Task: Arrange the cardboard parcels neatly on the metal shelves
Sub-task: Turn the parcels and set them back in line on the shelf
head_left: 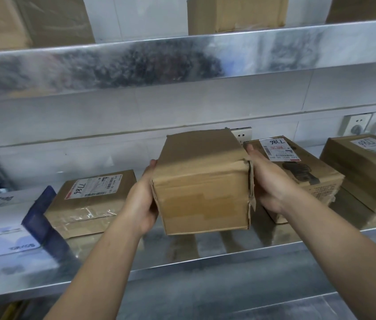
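Note:
A plain brown cardboard parcel (202, 183) is held between both my hands over the middle metal shelf (205, 259). My left hand (142, 202) grips its left side and my right hand (267, 179) grips its right side, where a torn flap hangs. Whether the parcel's bottom touches the shelf I cannot tell. To its left lies a flat labelled parcel (90, 202) marked 7786. To its right sits another labelled parcel (297, 172), partly hidden by my right hand, and beyond that a further parcel (367, 172).
A white and blue printed box (4, 225) lies at the shelf's left end. The upper shelf (182, 58) carries three larger cardboard boxes. Wall sockets (360, 125) sit on the tiled wall behind. A lower shelf edge (274, 303) shows at the bottom.

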{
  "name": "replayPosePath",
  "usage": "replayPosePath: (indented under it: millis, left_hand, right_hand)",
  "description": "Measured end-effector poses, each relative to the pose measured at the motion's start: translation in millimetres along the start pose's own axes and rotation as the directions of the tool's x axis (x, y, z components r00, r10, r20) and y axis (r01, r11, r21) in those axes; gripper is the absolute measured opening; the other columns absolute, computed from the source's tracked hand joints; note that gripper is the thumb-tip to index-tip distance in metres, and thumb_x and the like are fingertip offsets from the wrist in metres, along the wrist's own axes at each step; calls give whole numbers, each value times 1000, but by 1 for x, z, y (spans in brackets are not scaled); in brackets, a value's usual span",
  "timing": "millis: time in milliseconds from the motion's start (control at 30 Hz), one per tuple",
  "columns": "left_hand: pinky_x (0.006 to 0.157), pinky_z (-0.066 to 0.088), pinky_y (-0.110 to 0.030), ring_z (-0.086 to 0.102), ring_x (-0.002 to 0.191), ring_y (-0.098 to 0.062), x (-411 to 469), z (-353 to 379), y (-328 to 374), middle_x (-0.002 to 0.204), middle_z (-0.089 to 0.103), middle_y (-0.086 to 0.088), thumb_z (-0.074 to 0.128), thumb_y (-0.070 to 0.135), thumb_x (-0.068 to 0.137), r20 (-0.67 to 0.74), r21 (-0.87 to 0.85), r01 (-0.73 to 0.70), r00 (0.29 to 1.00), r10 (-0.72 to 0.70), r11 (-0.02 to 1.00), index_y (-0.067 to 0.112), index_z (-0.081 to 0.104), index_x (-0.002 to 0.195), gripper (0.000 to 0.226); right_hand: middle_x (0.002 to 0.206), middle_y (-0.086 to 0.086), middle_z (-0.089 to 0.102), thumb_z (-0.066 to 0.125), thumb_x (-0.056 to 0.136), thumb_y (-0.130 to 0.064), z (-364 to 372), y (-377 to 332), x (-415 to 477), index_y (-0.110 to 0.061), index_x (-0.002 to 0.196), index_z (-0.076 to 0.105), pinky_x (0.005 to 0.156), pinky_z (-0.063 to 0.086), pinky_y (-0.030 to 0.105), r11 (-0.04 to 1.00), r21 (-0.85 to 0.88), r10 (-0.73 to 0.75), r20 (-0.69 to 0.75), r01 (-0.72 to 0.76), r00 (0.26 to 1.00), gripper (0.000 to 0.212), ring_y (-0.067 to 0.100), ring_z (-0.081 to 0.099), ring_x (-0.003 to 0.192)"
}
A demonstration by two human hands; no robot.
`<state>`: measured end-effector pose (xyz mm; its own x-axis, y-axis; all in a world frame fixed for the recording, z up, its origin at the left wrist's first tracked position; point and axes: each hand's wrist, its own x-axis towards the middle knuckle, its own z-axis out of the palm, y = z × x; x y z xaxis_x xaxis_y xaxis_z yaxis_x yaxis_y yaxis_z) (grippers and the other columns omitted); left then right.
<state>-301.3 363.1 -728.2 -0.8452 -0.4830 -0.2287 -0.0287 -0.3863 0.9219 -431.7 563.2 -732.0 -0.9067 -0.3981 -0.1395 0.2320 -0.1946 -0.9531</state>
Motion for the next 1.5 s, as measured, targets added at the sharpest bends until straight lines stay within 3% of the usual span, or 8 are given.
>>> replayPosePath:
  millis: [100, 367, 600, 867, 1000, 1100, 1333, 1500]
  left_hand:
    - [92, 54, -40, 74, 102, -24, -3, 0, -1, 109, 78, -7, 53, 57, 97, 45, -9, 10, 999, -9, 1000, 18, 74, 116, 48]
    - [97, 53, -39, 71, 108, -24, -10, -1, -12, 111, 77, -6, 52, 58, 97, 61, 7, 18, 998, -19, 1000, 22, 72, 123, 49]
    - [99, 51, -42, 72, 103, -24, -11, -1, -13, 104, 79, -5, 50, 55, 100, 49, -24, 20, 999, -19, 999, 30, 81, 89, 42]
    - [71, 57, -32, 77, 88, -18, -14, 3, -10, 103, 79, -2, 49, 56, 100, 129, 10, -7, 992, 5, 1000, 30, 75, 114, 39]
    - [103, 51, -49, 63, 123, -21, -5, -2, -9, 127, 71, 7, 50, 56, 100, 91, 47, -30, 996, 26, 998, 46, 71, 122, 31]
    - [105, 49, -54, 60, 128, -22, 2, -7, -7, 128, 70, 8, 50, 42, 104, 56, 32, -65, 996, 63, 997, 41, 69, 126, 29]
    - [57, 58, -29, 74, 75, -17, 7, -19, -4, 85, 79, 4, 56, 21, 103, -65, -107, -43, 997, 37, 993, 22, 68, 118, 20]
    - [83, 60, -39, 72, 95, -25, 9, -21, -4, 125, 71, -10, 57, 19, 100, -67, -266, -37, 998, 20, 963, 14, 72, 117, 24]
  right_hand:
    - [105, -6, 79, 47, 105, -52, 3, 1, -6, -35, 111, 64, 103, 52, 45, 1000, -3, 19, 6, -19, 1000, 25, 18, 72, 104]
    - [113, 1, 78, 44, 105, -54, 6, 8, -14, -27, 135, 61, 88, 56, 36, 998, -41, 44, -4, -45, 999, 44, 20, 72, 108]
    - [98, -4, 80, 41, 105, -55, 6, 4, -19, -26, 127, 65, 73, 56, 31, 998, -56, 37, -8, -37, 999, 43, 13, 74, 89]
    - [104, 3, 79, 44, 98, -67, 5, 1, -22, -20, 119, 71, 90, 56, 36, 990, -58, 128, -34, -130, 991, 58, 19, 75, 97]
    - [102, 4, 80, 51, 97, -63, 4, -2, -23, -22, 120, 71, 88, 57, 37, 989, -17, 147, -6, -147, 989, 51, 18, 77, 89]
    - [87, 2, 79, 55, 100, -49, 2, -4, -22, -19, 118, 70, 71, 55, 33, 990, 4, 140, 13, -140, 990, 38, 15, 75, 72]
    - [83, 6, 77, 52, 104, -44, -8, 7, -19, -17, 104, 73, 69, 54, 37, 971, 84, 227, -31, -224, 973, 34, 20, 73, 67]
    - [84, 10, 76, 47, 107, -37, -7, 21, -16, -13, 115, 70, 63, 61, 37, 964, 97, 256, -82, -248, 963, 34, 23, 74, 69]
